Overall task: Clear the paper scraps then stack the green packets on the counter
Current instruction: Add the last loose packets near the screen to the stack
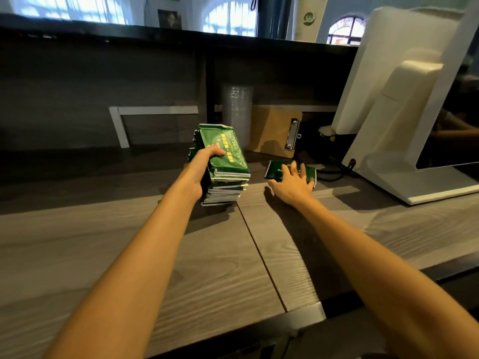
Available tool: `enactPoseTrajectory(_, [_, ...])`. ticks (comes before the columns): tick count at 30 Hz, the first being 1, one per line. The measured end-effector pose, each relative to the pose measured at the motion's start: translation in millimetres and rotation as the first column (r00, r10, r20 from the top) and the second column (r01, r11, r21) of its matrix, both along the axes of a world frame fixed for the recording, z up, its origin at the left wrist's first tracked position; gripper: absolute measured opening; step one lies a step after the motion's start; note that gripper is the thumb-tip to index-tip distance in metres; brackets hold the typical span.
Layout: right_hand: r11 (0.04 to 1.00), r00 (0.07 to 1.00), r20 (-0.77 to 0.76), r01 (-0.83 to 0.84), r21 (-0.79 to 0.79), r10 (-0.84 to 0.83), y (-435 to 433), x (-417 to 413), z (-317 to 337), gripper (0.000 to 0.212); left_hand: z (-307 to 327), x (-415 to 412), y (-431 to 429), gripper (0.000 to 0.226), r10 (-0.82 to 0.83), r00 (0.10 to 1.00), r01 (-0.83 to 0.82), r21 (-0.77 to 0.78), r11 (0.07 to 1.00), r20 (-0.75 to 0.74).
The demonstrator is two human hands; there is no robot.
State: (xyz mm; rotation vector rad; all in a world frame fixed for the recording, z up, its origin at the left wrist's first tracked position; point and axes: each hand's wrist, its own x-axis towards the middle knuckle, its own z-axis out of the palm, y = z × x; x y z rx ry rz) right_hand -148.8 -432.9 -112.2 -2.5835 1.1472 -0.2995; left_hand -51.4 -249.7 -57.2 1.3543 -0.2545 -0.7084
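Packets in green wrappers [228,161] make a tall, uneven stack near the middle of the wood-grain counter [129,242], and we see its upper layers tilted up toward the back. The left hand [204,164] grips this stack from its left side, with the thumb laid over the top packet and the fingers curled round the far edge. Just to the right, apart from the stack, a loose green packet [274,169] lies flat on the counter. The right hand [293,182] rests on top of it with the fingers spread, covering most of it; we cannot tell whether more than one lies beneath. Behind stand a brown clipboard [272,130] and a sleeve of clear cups [237,110], and at right a white screen stand [404,112]
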Motion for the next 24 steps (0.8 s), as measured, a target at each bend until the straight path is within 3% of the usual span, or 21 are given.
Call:
enactPoseTrajectory(3, [1.000, 0.995, -0.102, -0.010, 0.009, 0.011, -8, 4, -2, 0.066, 1, 1, -2, 0.028, -0.031, 1.000, 0.030, 0.020, 0.999, 0.008])
enactPoseTrajectory(6, [0.995, 0.993, -0.068, -0.100, 0.001, 0.100, -4, 5, 0, 0.061, 0, 3, 1, 0.018, -0.032, 0.999, 0.031, 0.009, 0.999, 0.010])
enactPoseTrajectory(10, [0.985, 0.950, 0.282, -0.157, 0.070, 0.132, 14, -1, 8, 0.034, -3, 4, 13, 0.020, -0.029, 1.000, 0.029, -0.016, 0.999, 0.010])
enactPoseTrajectory(13, [0.932, 0.863, 0.503, -0.214, 0.293, 0.040, 29, -8, 15, 0.018, -2, 2, 28, 0.018, -0.031, 0.999, 0.031, -0.028, 0.999, 0.020])
enactPoseTrajectory(15, [0.878, 0.828, 0.559, -0.297, 0.376, 0.041, 37, -11, 18, 0.020, -2, 0, 39, 0.017, -0.026, 0.999, 0.027, -0.032, 0.999, 0.028])
enactPoseTrajectory(18, [0.918, 0.845, 0.528, -0.270, 0.292, 0.080, 50, -11, 14, 0.005, -4, -1, 56, 0.018, -0.018, 1.000, 0.019, -0.041, 0.999, 0.017])
enactPoseTrajectory(22, [0.998, 0.971, 0.236, 0.049, -0.027, -0.041, 69, -12, 15, 0.079, -6, -3, 73, 0.018, 0.002, 1.000, -0.001, -0.058, 0.998, 0.015])
enactPoseTrajectory(24, [0.990, 0.988, 0.080, 0.134, -0.043, -0.131, 78, -17, 21, 0.103, -7, -6, 78, 0.021, 0.004, 1.000, -0.003, -0.064, 0.998, 0.016])
